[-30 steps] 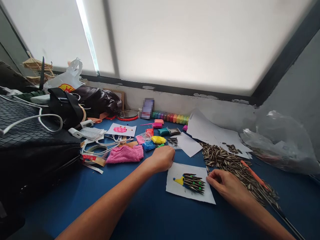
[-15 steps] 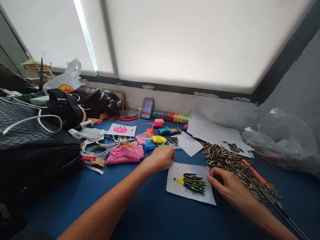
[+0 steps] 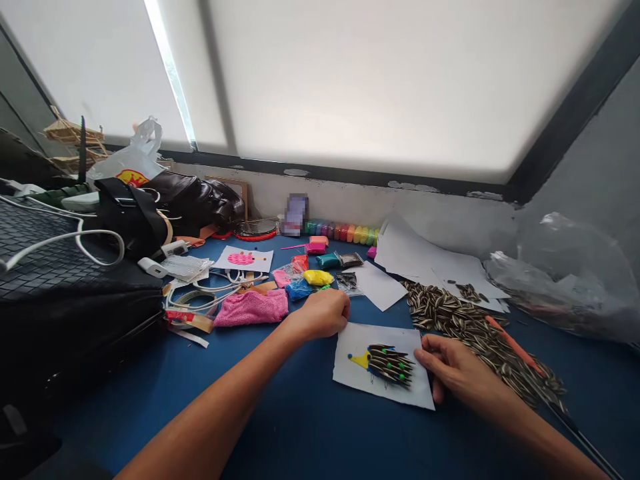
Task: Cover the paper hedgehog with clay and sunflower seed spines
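Observation:
A white sheet of paper (image 3: 350, 383) lies on the blue table, bearing a hedgehog picture (image 3: 389, 365). The hedgehog has a yellow clay face, a blue nose, spines of striped sunflower seeds and several green dots. My left hand (image 3: 325, 312) is curled closed at the sheet's upper left corner, its fingertips mostly hidden. At the right edge, my right hand (image 3: 447, 363) pinches the paper, thumb on top and other fingers beside and under it. Just beyond that hand spreads a pile of striped sunflower seeds (image 3: 450, 317).
Clay packets, including a yellow one (image 3: 317, 277), lie ahead of my left hand near a pink cloth (image 3: 251, 307). White sheets (image 3: 415, 257) are stacked behind the seeds. An orange tool (image 3: 513, 343) rests on the pile. Bags and cables (image 3: 100, 233) crowd the left; a plastic bag (image 3: 570, 287) sits right.
My right hand has shifted slightly, and its lower fingers now show beside the sheet's right edge. The paper has barely moved right. My left hand stays at the corner.

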`<state>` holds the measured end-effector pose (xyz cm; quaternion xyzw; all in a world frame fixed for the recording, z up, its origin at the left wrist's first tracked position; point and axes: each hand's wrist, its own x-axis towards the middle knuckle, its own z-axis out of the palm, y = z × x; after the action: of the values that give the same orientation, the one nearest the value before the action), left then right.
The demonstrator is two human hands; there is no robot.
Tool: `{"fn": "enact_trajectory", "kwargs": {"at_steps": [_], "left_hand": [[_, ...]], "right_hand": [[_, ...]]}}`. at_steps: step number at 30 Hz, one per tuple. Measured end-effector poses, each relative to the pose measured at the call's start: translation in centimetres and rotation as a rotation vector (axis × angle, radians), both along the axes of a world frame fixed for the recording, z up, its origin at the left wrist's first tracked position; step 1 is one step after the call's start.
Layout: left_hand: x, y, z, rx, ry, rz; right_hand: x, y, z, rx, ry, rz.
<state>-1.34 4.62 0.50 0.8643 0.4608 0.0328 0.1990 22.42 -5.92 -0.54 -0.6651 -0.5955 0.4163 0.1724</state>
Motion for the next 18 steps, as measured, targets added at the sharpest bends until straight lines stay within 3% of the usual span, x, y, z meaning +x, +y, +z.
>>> {"fn": "enact_trajectory", "kwargs": {"at_steps": [5, 11, 15, 18], "left_hand": [[-0.4, 0.4, 0.0, 0.07, -0.105, 0.033], [-1.3, 1.9, 0.2, 0.245, -0.187, 0.223], [-2.7, 3.3, -0.6, 0.375, -0.161, 0.345], [-3.6, 4.1, -1.9, 0.393, -0.105, 0.359]], "right_hand": [[0.2, 0.1, -0.2, -0.049, 0.082, 0.002], [0.0, 0.1, 0.6, -0.084, 0.148, -0.015], [0.3, 0.2, 0.3, -0.106, 0.182, -0.034], [0.7, 0.2, -0.1, -0.125, 0.21, -0.058]]}}
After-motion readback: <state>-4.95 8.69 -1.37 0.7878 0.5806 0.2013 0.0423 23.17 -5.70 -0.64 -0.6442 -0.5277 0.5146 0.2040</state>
